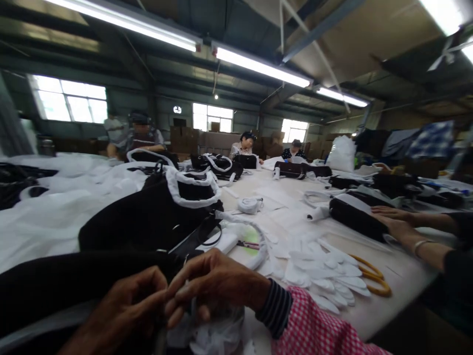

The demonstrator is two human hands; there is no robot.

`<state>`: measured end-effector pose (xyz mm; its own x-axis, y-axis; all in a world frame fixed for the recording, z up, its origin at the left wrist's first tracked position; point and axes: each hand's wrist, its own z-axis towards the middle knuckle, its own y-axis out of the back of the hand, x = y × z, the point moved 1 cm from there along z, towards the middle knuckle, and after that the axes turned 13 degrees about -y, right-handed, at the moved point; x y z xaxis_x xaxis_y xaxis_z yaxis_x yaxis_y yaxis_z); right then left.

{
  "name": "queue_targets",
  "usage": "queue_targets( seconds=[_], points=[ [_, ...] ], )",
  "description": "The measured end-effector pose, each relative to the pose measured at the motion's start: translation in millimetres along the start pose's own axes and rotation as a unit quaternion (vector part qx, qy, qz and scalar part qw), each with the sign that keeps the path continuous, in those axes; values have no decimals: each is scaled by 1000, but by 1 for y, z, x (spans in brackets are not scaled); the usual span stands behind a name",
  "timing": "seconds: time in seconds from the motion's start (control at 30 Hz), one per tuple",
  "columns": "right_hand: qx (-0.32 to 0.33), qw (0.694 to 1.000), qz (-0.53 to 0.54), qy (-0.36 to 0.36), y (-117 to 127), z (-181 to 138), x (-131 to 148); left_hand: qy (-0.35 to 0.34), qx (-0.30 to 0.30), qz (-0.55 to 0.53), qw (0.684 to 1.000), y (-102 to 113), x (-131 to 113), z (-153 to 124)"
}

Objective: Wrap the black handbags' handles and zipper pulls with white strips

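Observation:
My left hand (121, 308) and my right hand (214, 283) meet at the bottom of the view, fingertips pinched together over a small pale piece between them that I cannot make out. Both rest against black fabric (74, 286) lying across the near edge of the table. Crumpled white cloth (218, 335) sits just under my right hand. A black garment with white trim (162, 212) is heaped right behind my hands. My right wrist wears a striped cuff under a pink checked sleeve (314, 325).
A pile of white gloves (321, 271) and yellow-handled scissors (373, 278) lie to the right on the pale table (281, 207). A co-worker's hands (395, 222) rest on a black piece at right. Other people sit at the far side among black garments and white fabric (55, 207).

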<state>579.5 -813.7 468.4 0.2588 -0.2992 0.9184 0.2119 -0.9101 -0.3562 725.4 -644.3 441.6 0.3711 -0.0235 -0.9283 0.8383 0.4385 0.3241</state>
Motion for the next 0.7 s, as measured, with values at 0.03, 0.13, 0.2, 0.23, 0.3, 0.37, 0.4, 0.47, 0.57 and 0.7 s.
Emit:
queue_targets(
  seconds=[0.03, 0.13, 0.2, 0.23, 0.3, 0.37, 0.4, 0.47, 0.57, 0.7],
  points=[
    [-22, 1000, 8, 11, -3, -2, 2, 12, -4, -13, 1000, -1, -2, -1],
    [-95, 995, 7, 37, -6, -2, 2, 15, -9, -44, 999, -3, -11, -4],
    [-138, 989, -6, 50, -6, 0, 0, 3, 1, -62, 998, -3, -17, -6],
    [-156, 986, -10, 56, -6, 2, -1, -4, 9, -71, 997, -2, -19, -7],
    [-184, 980, -9, 74, -7, 4, 0, -17, 19, -87, 996, -1, -21, -8],
    [-207, 973, 0, 97, -8, 7, 2, -25, 11, -101, 995, -1, -23, -9],
    [-220, 969, 5, 109, -8, 8, 3, -27, 3, -106, 994, -1, -23, -9],
    [-245, 961, 5, 129, -8, 11, 4, -31, -17, -113, 993, -1, -24, -8],
    [-261, 956, -23, 135, -9, 14, 4, -39, -35, -121, 991, -2, -25, -7],
    [-265, 953, -76, 125, -13, 14, 1, -47, -40, -123, 990, -4, -28, -7]
  ],
)
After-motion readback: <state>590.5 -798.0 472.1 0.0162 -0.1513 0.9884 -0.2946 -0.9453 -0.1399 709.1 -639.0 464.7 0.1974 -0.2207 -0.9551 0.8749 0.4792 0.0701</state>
